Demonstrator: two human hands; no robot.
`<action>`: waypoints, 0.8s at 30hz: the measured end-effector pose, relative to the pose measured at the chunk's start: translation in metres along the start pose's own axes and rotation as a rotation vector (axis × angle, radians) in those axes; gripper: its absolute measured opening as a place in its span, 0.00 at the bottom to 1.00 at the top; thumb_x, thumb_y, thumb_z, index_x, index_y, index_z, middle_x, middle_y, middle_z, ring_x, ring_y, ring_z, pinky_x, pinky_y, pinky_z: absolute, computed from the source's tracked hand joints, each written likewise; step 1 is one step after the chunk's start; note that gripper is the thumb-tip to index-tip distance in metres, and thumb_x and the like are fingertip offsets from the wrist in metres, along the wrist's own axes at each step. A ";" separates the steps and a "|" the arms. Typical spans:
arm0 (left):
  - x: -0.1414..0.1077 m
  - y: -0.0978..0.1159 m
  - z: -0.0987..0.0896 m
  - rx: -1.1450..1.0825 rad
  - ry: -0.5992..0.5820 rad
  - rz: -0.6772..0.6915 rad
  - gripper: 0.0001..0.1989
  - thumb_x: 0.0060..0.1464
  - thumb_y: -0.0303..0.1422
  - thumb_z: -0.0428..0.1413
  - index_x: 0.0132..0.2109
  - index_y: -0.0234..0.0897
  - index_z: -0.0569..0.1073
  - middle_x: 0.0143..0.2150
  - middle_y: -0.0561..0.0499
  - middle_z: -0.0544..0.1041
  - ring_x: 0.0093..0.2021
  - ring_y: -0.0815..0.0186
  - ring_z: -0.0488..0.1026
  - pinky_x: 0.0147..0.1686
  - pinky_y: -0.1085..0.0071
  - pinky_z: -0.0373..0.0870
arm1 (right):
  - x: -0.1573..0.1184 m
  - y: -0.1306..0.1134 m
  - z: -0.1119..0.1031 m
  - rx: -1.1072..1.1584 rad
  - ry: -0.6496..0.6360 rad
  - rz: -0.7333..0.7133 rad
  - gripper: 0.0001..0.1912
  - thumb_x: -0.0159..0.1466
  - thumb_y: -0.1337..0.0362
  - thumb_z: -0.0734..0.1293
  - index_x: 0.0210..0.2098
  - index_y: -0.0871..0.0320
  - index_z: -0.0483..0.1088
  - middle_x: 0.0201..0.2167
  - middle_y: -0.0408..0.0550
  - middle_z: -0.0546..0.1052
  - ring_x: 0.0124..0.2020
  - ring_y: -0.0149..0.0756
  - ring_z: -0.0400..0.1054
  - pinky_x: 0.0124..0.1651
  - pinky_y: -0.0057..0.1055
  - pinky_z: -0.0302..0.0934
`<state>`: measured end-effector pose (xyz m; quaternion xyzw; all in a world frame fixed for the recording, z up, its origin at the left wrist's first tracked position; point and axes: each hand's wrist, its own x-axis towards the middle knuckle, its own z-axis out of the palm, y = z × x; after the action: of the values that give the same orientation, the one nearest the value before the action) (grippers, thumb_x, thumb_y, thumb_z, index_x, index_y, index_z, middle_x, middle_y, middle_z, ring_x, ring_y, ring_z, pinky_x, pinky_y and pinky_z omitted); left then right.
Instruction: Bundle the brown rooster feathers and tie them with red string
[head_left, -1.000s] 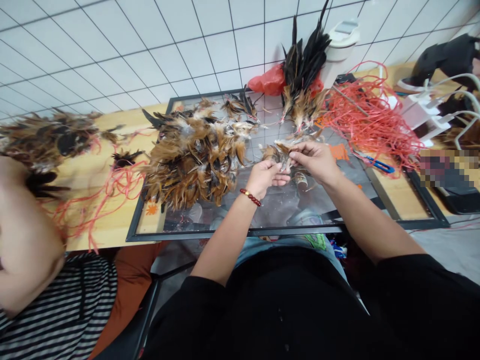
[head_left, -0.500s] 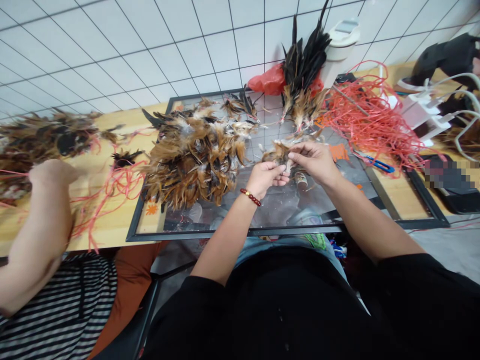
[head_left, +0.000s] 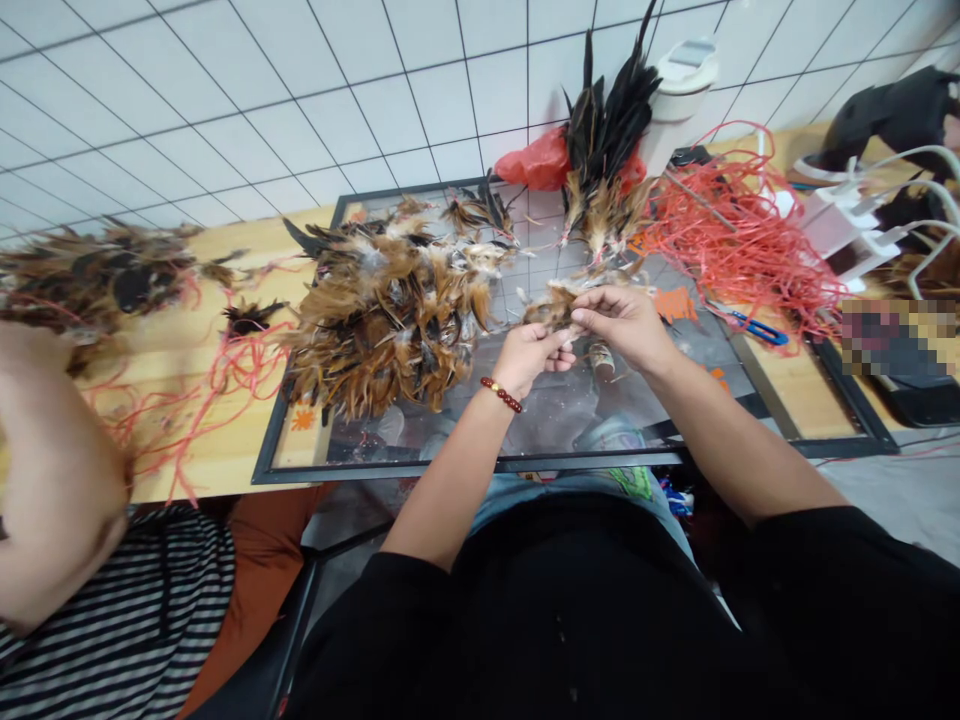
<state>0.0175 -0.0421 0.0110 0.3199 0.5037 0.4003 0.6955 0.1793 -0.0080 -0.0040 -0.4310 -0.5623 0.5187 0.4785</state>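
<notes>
Two hands at one small feather bunch [head_left: 559,304], mid-frame, held over a dark-edged panel [head_left: 555,425] on the wooden table [head_left: 240,440]. Left hand [head_left: 534,352], beaded bracelet [head_left: 501,394] at the wrist: narrow grip, thumb and fingers closed on the lower part of the bunch. Right hand [head_left: 619,315]: thumb and forefinger pinched at its right side; exact contact hidden by the fingers.

Hazards, as I judge them. Hold looks to be by fingertips alone; if the left grip slackens while the right tugs, the quills could slide out of line or the bunch fan apart. Too hard a pinch might bend the soft shafts.

Large feather pile [head_left: 394,310], left of centre, lies near the left hand: a sideways sweep of the wrist could drag loose plumes along, the bracelet snagging a few.

Red strands [head_left: 750,230], upper right, badly tangled. Pulling one would likely bring others, and perhaps the blue tool [head_left: 761,328] at their lower edge. Probably a cutter; can't tell whether a blade is out. A careless reach there risks a nick.

Long black feathers [head_left: 607,120], top of frame, stand beside a red bag [head_left: 534,160]; a knock might topple them.
</notes>
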 end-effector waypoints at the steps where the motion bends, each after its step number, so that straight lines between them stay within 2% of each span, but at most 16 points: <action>1: 0.000 0.000 0.000 -0.009 0.002 -0.002 0.09 0.59 0.26 0.63 0.31 0.30 0.73 0.23 0.55 0.76 0.21 0.74 0.75 0.28 0.76 0.73 | 0.000 -0.001 -0.001 0.009 -0.005 0.012 0.22 0.48 0.49 0.81 0.32 0.55 0.75 0.26 0.42 0.76 0.27 0.32 0.69 0.34 0.34 0.67; 3: -0.001 0.001 0.000 -0.024 -0.013 -0.009 0.07 0.61 0.24 0.61 0.33 0.30 0.74 0.24 0.54 0.78 0.22 0.73 0.76 0.28 0.76 0.73 | 0.000 -0.003 -0.004 0.036 -0.047 0.054 0.25 0.47 0.46 0.82 0.35 0.55 0.76 0.27 0.42 0.76 0.27 0.31 0.69 0.33 0.32 0.66; 6: -0.002 0.001 -0.002 -0.027 -0.110 -0.041 0.04 0.62 0.25 0.61 0.36 0.30 0.76 0.28 0.50 0.82 0.24 0.71 0.79 0.28 0.76 0.75 | -0.001 -0.007 -0.012 0.059 -0.231 0.135 0.28 0.44 0.46 0.84 0.34 0.57 0.75 0.26 0.40 0.74 0.27 0.30 0.68 0.32 0.30 0.64; 9: -0.003 0.002 -0.005 -0.007 -0.212 -0.117 0.09 0.63 0.26 0.60 0.33 0.29 0.75 0.24 0.48 0.80 0.24 0.70 0.80 0.27 0.77 0.75 | -0.003 -0.010 -0.019 0.011 -0.425 0.187 0.26 0.43 0.50 0.85 0.29 0.59 0.73 0.23 0.39 0.73 0.26 0.28 0.66 0.30 0.28 0.61; 11: -0.004 0.002 -0.006 0.001 -0.252 -0.156 0.11 0.65 0.26 0.58 0.31 0.29 0.74 0.22 0.48 0.79 0.23 0.70 0.79 0.26 0.77 0.74 | -0.004 -0.010 -0.022 0.003 -0.482 0.207 0.26 0.42 0.51 0.86 0.28 0.59 0.73 0.23 0.40 0.75 0.25 0.28 0.68 0.30 0.28 0.62; 14: -0.004 0.002 -0.007 -0.010 -0.290 -0.170 0.09 0.62 0.26 0.60 0.33 0.28 0.75 0.24 0.50 0.79 0.22 0.72 0.78 0.25 0.78 0.73 | -0.005 -0.008 -0.020 0.062 -0.475 0.206 0.25 0.46 0.49 0.84 0.31 0.59 0.76 0.24 0.43 0.79 0.26 0.31 0.72 0.33 0.30 0.66; 17: -0.004 0.002 -0.008 -0.045 -0.303 -0.158 0.05 0.60 0.26 0.63 0.35 0.28 0.76 0.26 0.51 0.80 0.24 0.71 0.78 0.28 0.76 0.75 | -0.003 -0.005 -0.016 0.114 -0.379 0.194 0.24 0.47 0.46 0.83 0.31 0.59 0.79 0.25 0.43 0.80 0.25 0.30 0.71 0.33 0.30 0.67; 21: -0.003 0.003 -0.012 -0.130 -0.372 -0.159 0.08 0.66 0.29 0.56 0.41 0.28 0.77 0.33 0.46 0.83 0.30 0.67 0.82 0.35 0.70 0.79 | 0.001 -0.003 -0.014 0.142 -0.244 0.182 0.24 0.44 0.47 0.84 0.26 0.58 0.77 0.22 0.41 0.77 0.23 0.27 0.67 0.28 0.27 0.63; 24: -0.001 0.004 -0.015 -0.168 -0.424 -0.192 0.11 0.68 0.32 0.54 0.43 0.28 0.77 0.34 0.43 0.84 0.32 0.65 0.83 0.37 0.69 0.80 | 0.002 -0.004 -0.015 0.155 -0.221 0.181 0.24 0.43 0.47 0.85 0.26 0.57 0.78 0.21 0.40 0.76 0.22 0.26 0.66 0.27 0.27 0.62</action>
<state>0.0020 -0.0404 0.0102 0.2885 0.3397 0.2967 0.8446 0.1940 -0.0037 -0.0002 -0.3822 -0.5287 0.6457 0.3968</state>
